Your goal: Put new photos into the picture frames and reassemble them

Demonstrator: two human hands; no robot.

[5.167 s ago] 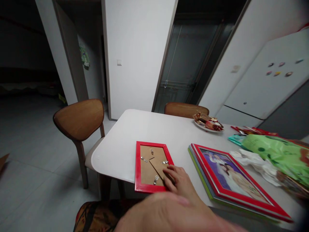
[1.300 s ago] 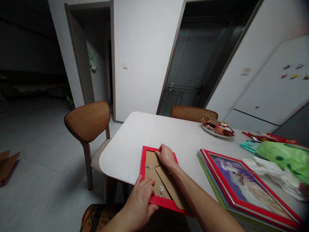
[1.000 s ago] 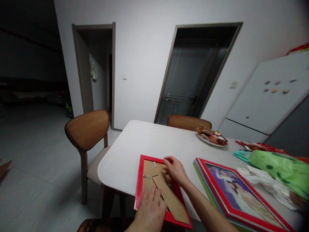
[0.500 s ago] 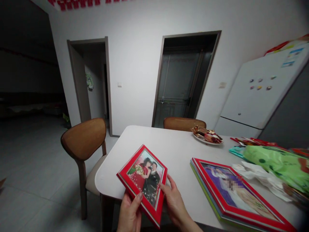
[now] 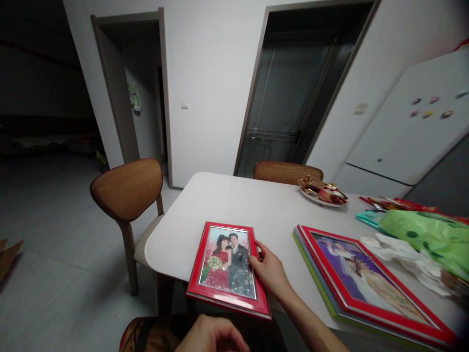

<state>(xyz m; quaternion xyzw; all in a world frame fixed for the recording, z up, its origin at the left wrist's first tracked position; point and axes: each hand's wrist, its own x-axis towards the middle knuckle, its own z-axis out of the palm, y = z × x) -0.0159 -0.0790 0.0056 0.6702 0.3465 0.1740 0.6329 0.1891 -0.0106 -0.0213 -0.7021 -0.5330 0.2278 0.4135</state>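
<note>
A small red photo frame (image 5: pixel 229 305) is held above the near edge of the white table, its picture facing up. My right hand (image 5: pixel 270 271) grips its right side, thumb on the front and fingers round the edge. Below the frame's lower edge, at the bottom of the view, my left hand (image 5: pixel 214 335) is off the frame, fingers curled; whether anything is in it is hidden. To the right, a larger red picture frame (image 5: pixel 333 281) lies on top of a green and a grey frame on the table.
On the white table (image 5: pixel 176 234) are a plate of items (image 5: pixel 324 194), white tissue (image 5: pixel 406 259) and a green bag (image 5: pixel 428 237). One brown chair (image 5: pixel 132 190) stands at the left, another (image 5: pixel 286 172) behind. A cardboard piece (image 5: pixel 9 256) lies on the floor.
The small frame has turned more upright to my view. My left hand has let go of it and moved down. My right hand still holds it. The view has tilted downward.
</note>
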